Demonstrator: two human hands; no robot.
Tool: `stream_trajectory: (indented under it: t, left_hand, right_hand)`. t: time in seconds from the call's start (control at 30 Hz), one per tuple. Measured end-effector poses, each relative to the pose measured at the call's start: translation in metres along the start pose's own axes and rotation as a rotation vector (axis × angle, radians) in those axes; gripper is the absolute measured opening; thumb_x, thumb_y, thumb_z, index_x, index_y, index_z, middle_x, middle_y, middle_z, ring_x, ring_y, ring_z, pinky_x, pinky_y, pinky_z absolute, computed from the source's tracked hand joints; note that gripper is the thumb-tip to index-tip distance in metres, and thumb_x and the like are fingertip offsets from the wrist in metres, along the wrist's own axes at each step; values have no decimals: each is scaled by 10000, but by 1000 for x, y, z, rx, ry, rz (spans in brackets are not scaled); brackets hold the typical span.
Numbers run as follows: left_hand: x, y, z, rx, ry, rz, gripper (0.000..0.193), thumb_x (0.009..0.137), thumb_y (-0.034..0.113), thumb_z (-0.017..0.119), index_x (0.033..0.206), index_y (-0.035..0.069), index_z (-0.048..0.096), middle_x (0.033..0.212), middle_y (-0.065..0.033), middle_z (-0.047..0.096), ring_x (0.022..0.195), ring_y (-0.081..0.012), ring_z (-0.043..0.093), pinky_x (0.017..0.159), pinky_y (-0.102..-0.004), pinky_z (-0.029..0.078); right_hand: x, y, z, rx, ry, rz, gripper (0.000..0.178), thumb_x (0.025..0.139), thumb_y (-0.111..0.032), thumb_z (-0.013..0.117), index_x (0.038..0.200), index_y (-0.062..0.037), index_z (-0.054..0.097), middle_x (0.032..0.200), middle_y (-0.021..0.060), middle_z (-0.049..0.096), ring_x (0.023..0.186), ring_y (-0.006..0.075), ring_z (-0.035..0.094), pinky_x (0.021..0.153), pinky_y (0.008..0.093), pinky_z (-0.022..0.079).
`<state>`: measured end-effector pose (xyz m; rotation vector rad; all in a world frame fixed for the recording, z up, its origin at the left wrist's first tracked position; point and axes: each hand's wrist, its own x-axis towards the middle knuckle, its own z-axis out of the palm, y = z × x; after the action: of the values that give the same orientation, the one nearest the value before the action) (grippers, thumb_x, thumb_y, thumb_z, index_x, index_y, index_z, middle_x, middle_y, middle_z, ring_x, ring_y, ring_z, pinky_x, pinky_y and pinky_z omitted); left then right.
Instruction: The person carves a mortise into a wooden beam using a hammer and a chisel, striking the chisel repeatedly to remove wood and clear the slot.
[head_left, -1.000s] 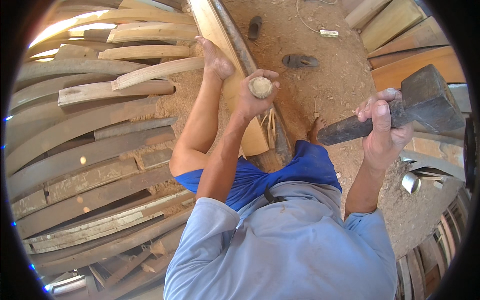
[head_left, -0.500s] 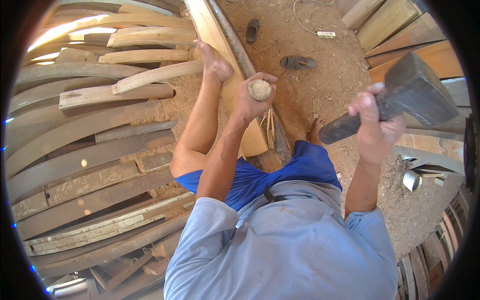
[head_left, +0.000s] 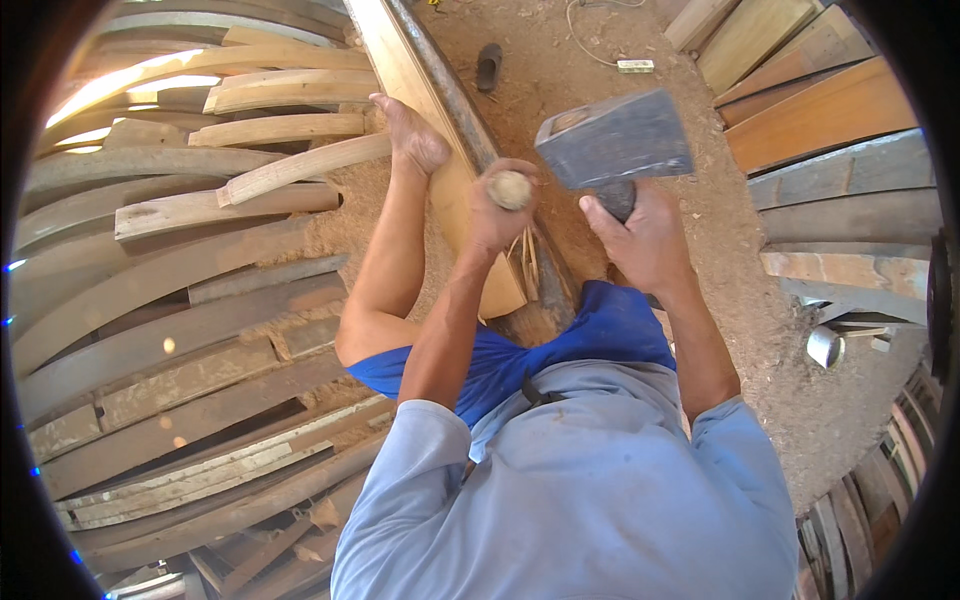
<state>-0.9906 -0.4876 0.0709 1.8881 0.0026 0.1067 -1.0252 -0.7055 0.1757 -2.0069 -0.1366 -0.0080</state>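
My left hand is closed around an upright wooden-handled chisel. Only the round, pale butt of its handle shows; the blade is hidden below my fist. Under that hand lies a long pale plank, with curled shavings beside its near end. My right hand grips the handle of a dark wooden mallet. The mallet's blocky head is raised to the right of the chisel, apart from it. My bare left foot rests against the plank's left edge.
A dark beam runs along the plank's right side. Curved timbers are stacked across the left; more boards lie at the right. A sandal sits on the dusty ground, and a metal cup-like container lies farther right.
My right hand has swung the mallet left and turned it, bringing its head close to the chisel. My left hand still holds the chisel in nearly the same place.
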Motion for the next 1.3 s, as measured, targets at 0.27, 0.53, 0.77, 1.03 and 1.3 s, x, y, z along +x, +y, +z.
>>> stream_trajectory:
  t: [0.27,0.53,0.77,1.03,1.3]
  left_hand:
    - [20,34,-21,30,-121,1,134,869,41,720,1002,55,717,938,-22,719,857,-93,650,797,-258,529]
    - [17,23,-12,69,-192,25,140,885,43,701,1023,34,725,826,56,640,776,-35,572,714,-224,483]
    - [12,26,-11,55,-211,62,133,881,44,702,1012,39,725,869,32,661,810,-54,586,742,-235,488]
    - [3,30,-6,137,-266,100,144,842,79,720,981,42,712,910,-62,712,851,-123,657,774,-290,522]
    - [-18,3,3,237,-304,178,189,777,25,721,965,32,697,880,-96,726,818,-170,683,774,-314,544]
  right_hand:
    - [-8,-17,-28,285,188,44,199,914,-165,763,991,-1,682,837,31,676,738,104,584,681,297,500]
    - [-11,-12,-42,316,315,-15,223,908,-165,789,970,4,658,781,11,648,648,68,596,588,236,493]
    - [-13,-13,-48,387,338,4,221,904,-155,796,957,5,652,786,31,661,633,77,612,579,227,486]
    - [-11,-22,-26,219,273,-12,223,898,-186,775,976,-3,674,783,31,685,648,146,641,624,318,527]
    - [-6,32,11,-377,-232,56,367,893,-282,705,1137,-9,674,832,269,698,809,448,686,743,460,547]
